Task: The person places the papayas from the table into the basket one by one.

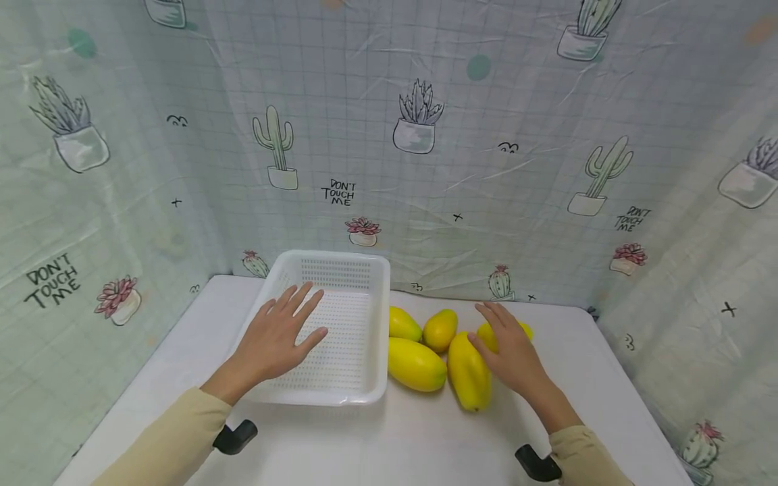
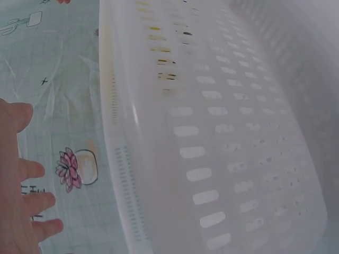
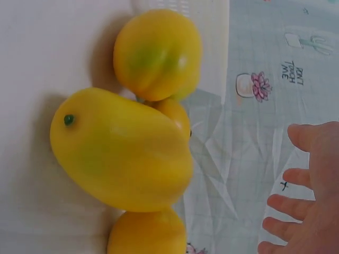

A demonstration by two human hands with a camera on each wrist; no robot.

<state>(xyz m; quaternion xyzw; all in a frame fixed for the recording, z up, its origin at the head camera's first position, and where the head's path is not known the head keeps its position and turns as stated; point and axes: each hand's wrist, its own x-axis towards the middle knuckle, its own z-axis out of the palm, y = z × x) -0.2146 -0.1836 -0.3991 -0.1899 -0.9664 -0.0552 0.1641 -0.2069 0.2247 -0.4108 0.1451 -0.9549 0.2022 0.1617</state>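
The left hand [image 1: 273,341] hung over the white basket [image 1: 340,344], fingers spread wide; the right hand [image 1: 513,354], fingers extended, hung by the yellow fruits [image 1: 469,378].

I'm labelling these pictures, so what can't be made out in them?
Head view: far-right fruit, largely covered by the right hand.
Head view: left ends of the near-left fruit and far-left fruit, behind the basket wall.
Right wrist view: bottom fruit, cut off by the lower edge.
Left wrist view: left hand, partly cut off by the left edge.
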